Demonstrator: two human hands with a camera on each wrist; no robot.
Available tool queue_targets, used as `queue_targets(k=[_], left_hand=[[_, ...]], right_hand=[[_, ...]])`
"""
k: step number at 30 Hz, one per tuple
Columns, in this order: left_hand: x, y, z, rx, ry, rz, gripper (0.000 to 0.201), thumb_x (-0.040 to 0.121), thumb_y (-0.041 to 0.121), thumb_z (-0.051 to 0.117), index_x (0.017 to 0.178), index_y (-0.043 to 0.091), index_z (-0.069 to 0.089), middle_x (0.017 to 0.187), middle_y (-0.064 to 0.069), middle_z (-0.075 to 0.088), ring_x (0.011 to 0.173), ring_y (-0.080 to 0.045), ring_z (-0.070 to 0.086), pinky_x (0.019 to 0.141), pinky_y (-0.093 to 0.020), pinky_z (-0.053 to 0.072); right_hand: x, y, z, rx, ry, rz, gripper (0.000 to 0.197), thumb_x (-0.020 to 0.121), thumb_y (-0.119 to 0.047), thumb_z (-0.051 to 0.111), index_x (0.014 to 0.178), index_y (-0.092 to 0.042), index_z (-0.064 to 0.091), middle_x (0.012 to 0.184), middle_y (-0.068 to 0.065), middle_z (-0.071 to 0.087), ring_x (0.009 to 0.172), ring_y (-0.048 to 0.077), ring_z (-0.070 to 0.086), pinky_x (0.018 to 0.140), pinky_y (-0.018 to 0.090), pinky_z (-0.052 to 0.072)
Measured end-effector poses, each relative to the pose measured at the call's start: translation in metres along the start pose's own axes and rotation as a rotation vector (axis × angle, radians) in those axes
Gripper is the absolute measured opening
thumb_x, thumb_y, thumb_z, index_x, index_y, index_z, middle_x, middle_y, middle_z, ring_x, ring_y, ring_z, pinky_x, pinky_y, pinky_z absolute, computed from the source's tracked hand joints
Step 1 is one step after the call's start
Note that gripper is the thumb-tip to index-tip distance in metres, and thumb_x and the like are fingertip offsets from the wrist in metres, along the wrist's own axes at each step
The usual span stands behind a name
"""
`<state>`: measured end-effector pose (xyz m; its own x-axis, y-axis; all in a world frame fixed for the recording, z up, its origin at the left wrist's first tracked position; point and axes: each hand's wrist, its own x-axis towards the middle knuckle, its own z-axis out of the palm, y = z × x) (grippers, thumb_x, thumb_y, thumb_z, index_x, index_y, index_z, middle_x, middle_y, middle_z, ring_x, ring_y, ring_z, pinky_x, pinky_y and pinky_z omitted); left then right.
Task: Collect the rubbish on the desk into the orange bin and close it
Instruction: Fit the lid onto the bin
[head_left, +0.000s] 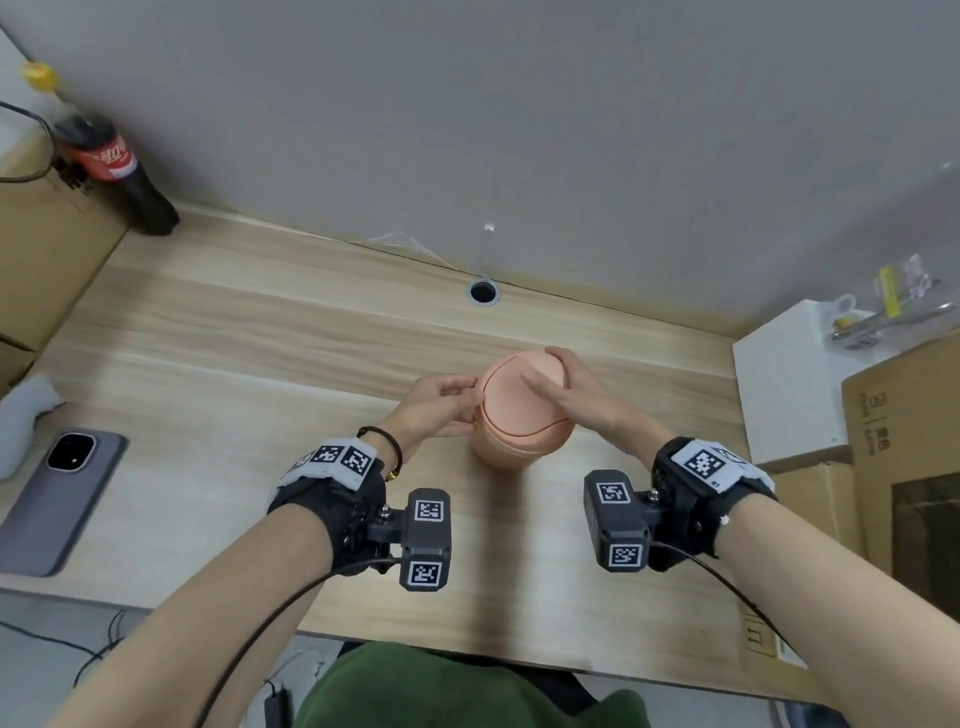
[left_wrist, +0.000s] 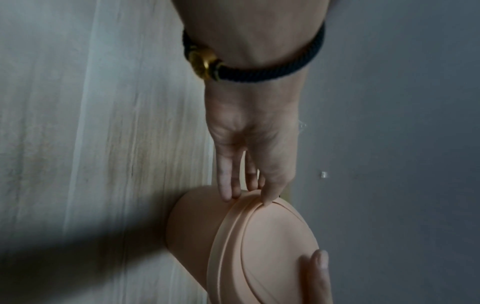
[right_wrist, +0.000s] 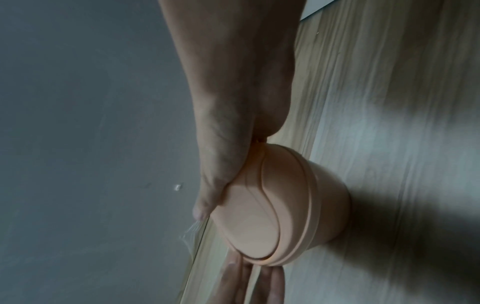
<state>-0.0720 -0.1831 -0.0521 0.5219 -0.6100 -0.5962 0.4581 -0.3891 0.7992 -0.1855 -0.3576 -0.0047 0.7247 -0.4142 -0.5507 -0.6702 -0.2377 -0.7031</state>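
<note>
The orange bin stands upright in the middle of the wooden desk, its swing lid level with the rim. My left hand pinches the lid's left rim, thumb on top and fingertips just under the ring of the bin. My right hand grips the right side, thumb lying across the lid and fingers curled round the far edge. What is inside the bin is hidden.
A grey phone lies at the left, with a white crumpled object beyond it. A cola bottle and a cardboard box stand back left. A white box and cardboard boxes line the right. Clear film lies at the back edge.
</note>
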Motion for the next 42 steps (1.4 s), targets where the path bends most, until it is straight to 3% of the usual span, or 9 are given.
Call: queue_targets(k=[4,8,12,14,24,26,29,35,42], left_hand=[[0.000,0.016,0.002,0.197,-0.065,0.034,0.046,0.094,0.010,0.057,0.139,0.013,0.046,0.096,-0.002,0.055,0.083,-0.014,0.058,0.081,-0.030,0.058],[0.002,0.037,0.004,0.490,-0.187,0.161,0.061,0.092,0.000,0.052,0.149,0.012,0.033,0.138,-0.007,0.048,0.108,-0.023,0.059,0.087,-0.025,0.045],[0.008,0.046,0.004,0.552,-0.320,0.187,0.071,0.086,-0.010,0.048,0.150,0.016,0.033,0.151,-0.002,0.041,0.124,-0.023,0.056,0.098,-0.031,0.049],[0.011,0.045,-0.002,0.497,-0.347,0.164,0.070,0.087,-0.010,0.050,0.148,0.022,0.037,0.151,0.003,0.040,0.124,-0.022,0.055,0.089,-0.027,0.053],[0.009,0.034,-0.013,0.458,-0.362,0.105,0.063,0.098,0.006,0.051,0.150,0.035,0.030,0.136,0.016,0.043,0.111,-0.004,0.048,0.062,-0.018,0.040],[0.009,0.038,-0.013,0.510,-0.400,0.140,0.067,0.096,0.000,0.050,0.152,0.027,0.025,0.143,0.012,0.039,0.126,-0.010,0.044,0.079,-0.016,0.048],[0.015,0.050,-0.010,0.702,-0.486,0.249,0.084,0.087,-0.009,0.057,0.154,0.016,0.013,0.157,-0.003,0.025,0.144,-0.021,0.027,0.117,-0.034,0.028],[0.028,0.059,0.008,1.101,-0.529,0.430,0.129,0.062,0.011,0.087,0.154,0.018,-0.003,0.162,-0.008,0.000,0.150,-0.019,0.001,0.121,-0.031,0.010],[0.032,0.049,-0.002,1.159,-0.476,0.597,0.125,0.049,0.023,0.092,0.147,0.021,0.014,0.148,0.001,0.025,0.133,-0.017,0.033,0.106,-0.038,0.039]], right_hand=[[-0.009,0.014,0.003,0.032,0.014,0.049,0.101,0.066,-0.061,0.073,0.146,-0.027,0.021,0.144,-0.001,0.036,0.130,0.019,0.041,0.108,0.041,0.039],[-0.017,0.020,0.010,0.148,0.029,0.082,0.105,0.067,-0.057,0.074,0.148,-0.023,0.015,0.141,-0.002,0.043,0.127,0.019,0.045,0.106,0.038,0.041],[-0.023,0.021,0.013,0.215,0.040,0.089,0.088,0.081,-0.045,0.069,0.147,-0.019,0.018,0.139,-0.002,0.044,0.123,0.016,0.045,0.093,0.027,0.044],[-0.025,0.021,0.015,0.263,0.020,0.083,0.073,0.085,-0.037,0.067,0.141,-0.018,0.024,0.133,-0.002,0.048,0.118,0.013,0.048,0.079,0.021,0.044],[-0.020,0.021,0.020,0.069,-0.004,0.047,0.084,0.092,-0.033,0.058,0.146,-0.009,-0.002,0.137,0.000,0.027,0.123,0.011,0.031,0.097,0.024,0.029],[-0.020,0.016,0.018,0.004,-0.006,0.032,0.079,0.092,-0.033,0.058,0.144,-0.006,0.005,0.142,0.006,0.026,0.127,0.015,0.032,0.101,0.027,0.031],[-0.020,0.010,0.015,-0.115,0.007,0.008,0.082,0.091,-0.038,0.057,0.146,-0.005,0.006,0.149,0.011,0.022,0.138,0.024,0.026,0.111,0.033,0.027],[-0.025,0.003,0.022,-0.238,0.101,-0.026,0.078,0.097,-0.035,0.048,0.151,-0.016,-0.004,0.159,0.011,-0.002,0.148,0.020,-0.002,0.117,0.031,0.008],[-0.034,0.015,0.031,-0.091,0.196,-0.114,0.079,0.090,-0.022,0.061,0.152,-0.015,0.011,0.153,0.006,0.030,0.140,0.021,0.030,0.109,0.023,0.025]])
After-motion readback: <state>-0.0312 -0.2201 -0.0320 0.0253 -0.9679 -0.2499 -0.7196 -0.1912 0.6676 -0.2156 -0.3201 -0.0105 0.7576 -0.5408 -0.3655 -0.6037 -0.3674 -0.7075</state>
